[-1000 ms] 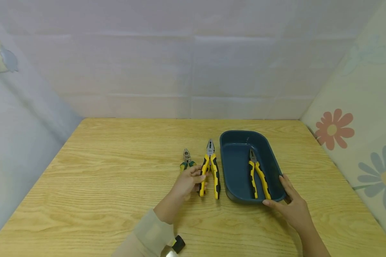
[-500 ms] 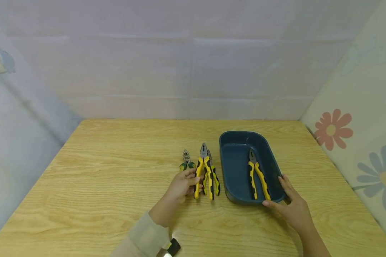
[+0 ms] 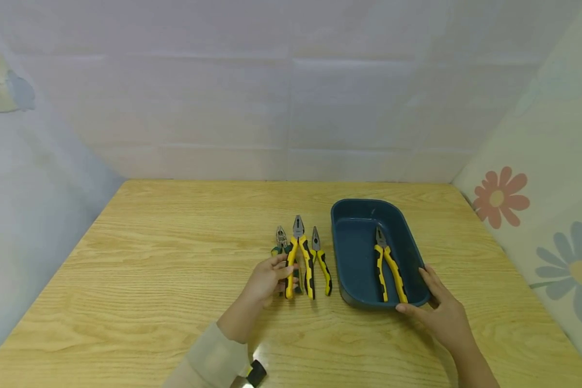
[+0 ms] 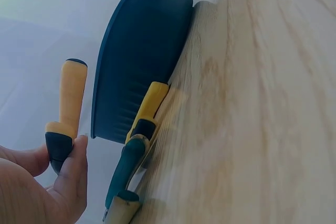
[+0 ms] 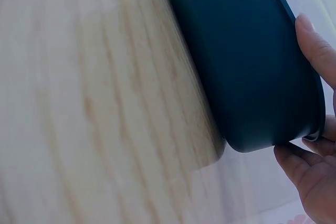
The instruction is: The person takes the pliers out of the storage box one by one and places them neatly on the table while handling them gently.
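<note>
My left hand (image 3: 264, 277) grips one handle of the yellow-and-black combination pliers (image 3: 307, 267), jaws pointing away. The left wrist view shows this plier handle (image 4: 73, 95) raised off the tabletop, between thumb and fingers. Partly hidden behind it are green-handled pliers (image 3: 281, 237) on the table. Just right lie yellow-and-black long-nose pliers (image 3: 325, 272). My right hand (image 3: 441, 318) holds the near right corner of a dark blue plastic tray (image 3: 340, 258), thumb at the rim and fingers round the side. Another yellow-and-black pair of pliers (image 3: 394, 269) lies inside the tray.
The wood-grain table (image 3: 150, 258) ends at a pale, creased backdrop (image 3: 223, 108). A flower-patterned panel (image 3: 553, 215) flanks the right side, and a pale one (image 3: 39, 178) the left. A small black-and-yellow object (image 3: 256, 373) shows beside my left sleeve.
My left hand has moved left with the combination pliers, from over the long-nose pliers to over the green-handled ones. The long-nose pliers have come into sight. Right hand and tray stay put.
</note>
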Demonstrator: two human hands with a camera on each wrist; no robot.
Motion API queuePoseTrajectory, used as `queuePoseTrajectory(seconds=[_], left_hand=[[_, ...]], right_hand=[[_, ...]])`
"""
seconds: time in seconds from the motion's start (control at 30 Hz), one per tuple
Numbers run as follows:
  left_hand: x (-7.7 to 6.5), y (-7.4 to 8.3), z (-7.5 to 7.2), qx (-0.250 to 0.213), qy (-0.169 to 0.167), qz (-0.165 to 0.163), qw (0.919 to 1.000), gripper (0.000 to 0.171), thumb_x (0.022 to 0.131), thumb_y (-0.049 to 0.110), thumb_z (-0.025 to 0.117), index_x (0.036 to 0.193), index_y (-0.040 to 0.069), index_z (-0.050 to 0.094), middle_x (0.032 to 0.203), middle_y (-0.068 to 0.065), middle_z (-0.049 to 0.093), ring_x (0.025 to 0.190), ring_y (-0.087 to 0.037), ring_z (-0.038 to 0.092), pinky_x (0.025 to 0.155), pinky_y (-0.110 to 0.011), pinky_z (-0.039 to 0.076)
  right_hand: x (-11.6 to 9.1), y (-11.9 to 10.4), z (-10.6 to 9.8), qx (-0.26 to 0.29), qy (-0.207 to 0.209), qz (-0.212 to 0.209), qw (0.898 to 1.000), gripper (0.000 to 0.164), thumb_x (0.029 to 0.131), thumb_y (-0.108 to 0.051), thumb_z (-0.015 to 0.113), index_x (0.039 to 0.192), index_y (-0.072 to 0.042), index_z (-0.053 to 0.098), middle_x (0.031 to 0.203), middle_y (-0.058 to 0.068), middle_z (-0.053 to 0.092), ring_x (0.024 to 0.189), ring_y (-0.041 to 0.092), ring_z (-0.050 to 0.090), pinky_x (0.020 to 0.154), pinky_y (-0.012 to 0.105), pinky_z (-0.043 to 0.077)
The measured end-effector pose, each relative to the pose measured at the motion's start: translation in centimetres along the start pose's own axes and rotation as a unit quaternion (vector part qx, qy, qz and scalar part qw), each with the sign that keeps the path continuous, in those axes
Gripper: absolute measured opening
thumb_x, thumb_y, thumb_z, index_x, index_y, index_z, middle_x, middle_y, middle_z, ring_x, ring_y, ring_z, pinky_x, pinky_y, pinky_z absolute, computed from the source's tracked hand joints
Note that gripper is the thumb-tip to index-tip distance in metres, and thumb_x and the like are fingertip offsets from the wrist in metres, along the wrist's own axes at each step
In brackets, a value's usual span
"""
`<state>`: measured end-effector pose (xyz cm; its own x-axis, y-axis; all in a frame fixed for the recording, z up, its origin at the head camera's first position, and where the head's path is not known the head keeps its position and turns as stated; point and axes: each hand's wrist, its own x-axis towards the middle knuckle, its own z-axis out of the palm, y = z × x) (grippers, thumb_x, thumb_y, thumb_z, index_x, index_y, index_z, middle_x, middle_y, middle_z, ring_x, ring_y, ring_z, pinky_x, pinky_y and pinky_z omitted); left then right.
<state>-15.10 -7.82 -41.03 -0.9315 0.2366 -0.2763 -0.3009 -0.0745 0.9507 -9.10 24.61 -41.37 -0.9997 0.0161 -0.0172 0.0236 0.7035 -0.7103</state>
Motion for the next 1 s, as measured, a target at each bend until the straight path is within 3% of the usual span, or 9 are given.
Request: queuePoseTrajectory(seconds=[0.23,0.73,1.0], left_hand=[[-0.1,0.0,-0.8,-0.001,0.012,0.008,0.9999,0.045,0.088,0.002,0.045,0.128,-0.01,0.028,0.116,-0.027,0.046,0.079,-0.027,0.058,0.072,-0.036,0.048],[-0.6,-0.2,-2.6,-0.003,0.042,-0.004,0.9991,0.042,0.088,0.001,0.045,0.126,-0.01,0.031,0.114,-0.027,0.047,0.072,-0.021,0.058,0.069,-0.034,0.049],[-0.9,-0.2,-3.4,-0.003,0.06,-0.006,0.9982,0.041,0.087,0.0,0.045,0.125,-0.011,0.033,0.11,-0.027,0.049,0.068,-0.02,0.057,0.066,-0.034,0.05]], right_hand=[[0.0,0.1,0.1,0.004,-0.004,0.0,1.0,0.09,0.074,-0.032,0.068,0.139,-0.013,0.009,0.143,0.011,0.003,0.118,0.041,0.027,0.086,0.043,0.032],[0.1,0.1,0.0,0.002,-0.003,0.001,1.0,0.091,0.073,-0.033,0.068,0.139,-0.012,0.008,0.143,0.01,0.003,0.117,0.041,0.029,0.085,0.041,0.033],[0.0,0.2,0.1,0.009,0.001,-0.003,1.0,0.09,0.073,-0.032,0.068,0.139,-0.014,0.009,0.143,0.01,0.005,0.119,0.039,0.027,0.083,0.009,0.034]])
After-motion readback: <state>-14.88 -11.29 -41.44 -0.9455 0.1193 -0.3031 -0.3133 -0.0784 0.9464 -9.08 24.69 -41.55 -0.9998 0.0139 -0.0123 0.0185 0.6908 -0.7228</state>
